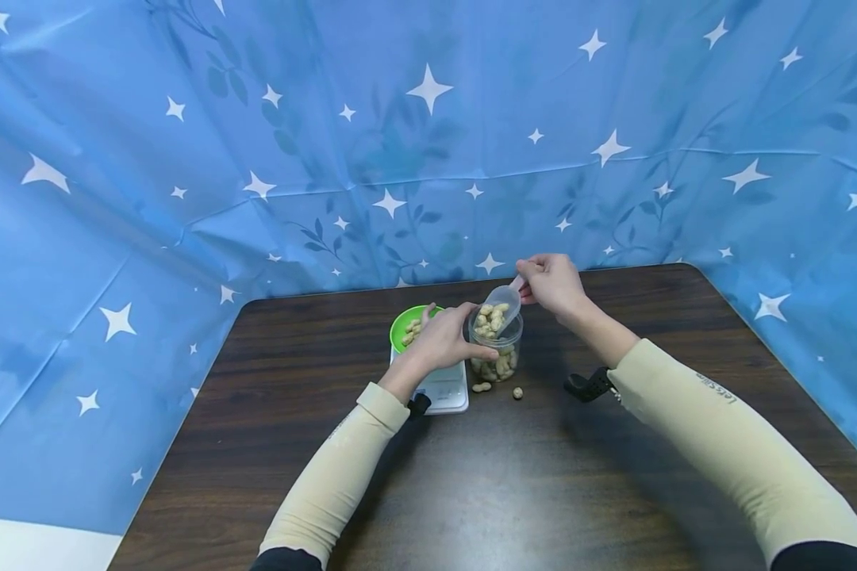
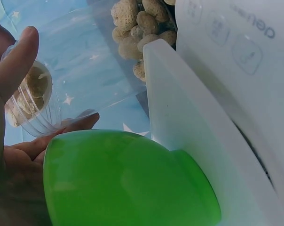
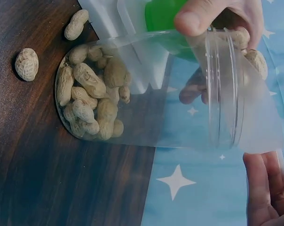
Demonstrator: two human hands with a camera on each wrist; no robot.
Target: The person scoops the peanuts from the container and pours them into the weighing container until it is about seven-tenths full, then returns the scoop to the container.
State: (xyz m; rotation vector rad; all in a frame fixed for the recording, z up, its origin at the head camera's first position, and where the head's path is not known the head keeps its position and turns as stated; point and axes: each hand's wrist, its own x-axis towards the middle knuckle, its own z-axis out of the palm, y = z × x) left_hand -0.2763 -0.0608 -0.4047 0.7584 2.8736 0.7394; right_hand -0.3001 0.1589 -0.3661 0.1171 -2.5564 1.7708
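Note:
A clear plastic jar (image 3: pixel 151 113) stands upright on the table, with peanuts (image 3: pixel 90 80) in its lower part. My left hand (image 1: pixel 439 339) holds it near the rim, thumb on the near side and fingers on the far side. Between the thumb and fingers of my right hand (image 1: pixel 551 284) is the handle of a translucent scoop (image 1: pixel 507 296). That scoop tilts down at the jar's mouth, loaded with peanuts (image 1: pixel 489 320). Left of the jar, a green bowl (image 1: pixel 400 329) containing peanuts sits on a white kitchen scale (image 1: pixel 446 392), partly hidden by my left hand.
Two loose peanuts, one (image 1: pixel 482 388) by the scale and another (image 1: pixel 517 393) farther right, lie in front of the jar. The dark wooden table (image 1: pixel 514 484) ends just behind, where a blue starry curtain (image 1: pixel 428 159) hangs.

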